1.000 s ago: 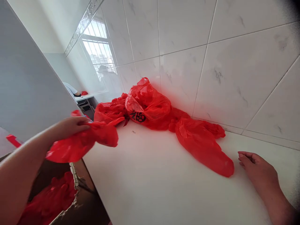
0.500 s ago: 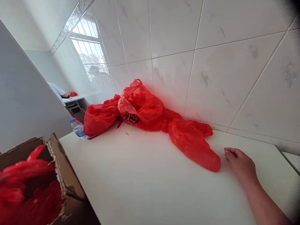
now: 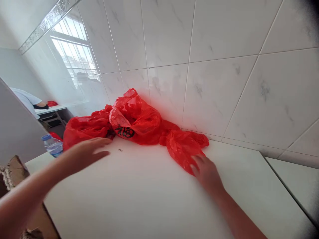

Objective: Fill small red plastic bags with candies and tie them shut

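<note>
Several red plastic bags lie in a row on the white table [image 3: 139, 192], against the tiled wall. The middle red bag [image 3: 147, 124] is bunched up and bears black printing. My left hand [image 3: 86, 152], fingers stretched out and thumb apart, hovers in front of the left red bag [image 3: 79, 127]; it holds nothing. At the right end, my right hand [image 3: 206, 172] is on or just over the near end of the right red bag [image 3: 183, 147], its fingers spread and slightly blurred. Whether its fingertips press on the plastic I cannot tell.
A water bottle with a blue cap [image 3: 52, 146] stands at the table's left end. The torn cardboard box [image 3: 18, 172] is at the lower left, partly behind my left arm. Beyond a grey partition [image 3: 15, 129], a person's arm [image 3: 40, 105] rests by another table.
My left hand has come into view from the left and reaches over the table. My right hand has moved left onto the right bag and opened. The view has turned right.
</note>
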`<state>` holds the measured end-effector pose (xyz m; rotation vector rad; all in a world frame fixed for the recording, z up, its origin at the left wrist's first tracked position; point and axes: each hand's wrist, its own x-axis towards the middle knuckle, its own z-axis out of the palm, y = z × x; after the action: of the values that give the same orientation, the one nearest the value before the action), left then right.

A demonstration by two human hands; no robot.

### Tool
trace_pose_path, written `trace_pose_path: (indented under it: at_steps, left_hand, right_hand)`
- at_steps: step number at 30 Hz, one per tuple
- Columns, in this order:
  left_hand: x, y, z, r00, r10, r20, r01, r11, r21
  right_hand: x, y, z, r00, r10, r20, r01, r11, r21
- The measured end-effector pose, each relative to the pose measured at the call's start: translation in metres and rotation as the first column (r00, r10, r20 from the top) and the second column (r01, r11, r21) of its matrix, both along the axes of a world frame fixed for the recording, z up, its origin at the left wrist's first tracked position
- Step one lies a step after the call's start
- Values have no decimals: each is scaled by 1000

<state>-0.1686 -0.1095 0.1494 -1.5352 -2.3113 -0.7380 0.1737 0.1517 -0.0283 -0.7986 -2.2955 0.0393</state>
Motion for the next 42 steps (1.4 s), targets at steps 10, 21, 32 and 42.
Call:
trace_pose_path:
  at_steps: [10,21,32,42]
  left_hand:
    - [166,187,-98,747,-665,-19,647,732,-214]
    - [148,155,-123,905,-424,33,401,825,-398]
    - [152,148,-154,866,-451,217,500,796,-341]
    - [155,141,-155,817,-576,24,574,817,58]
  right_hand:
    - [30,-50,-4,954,127,272,-117,992,-52]
    - [96,-56,14,975,-106,194,131,984,-123]
    - [107,-113,24,978,-158,139,181,968,-174]
    - [95,-102,18,974,-224,28,223,974,43]
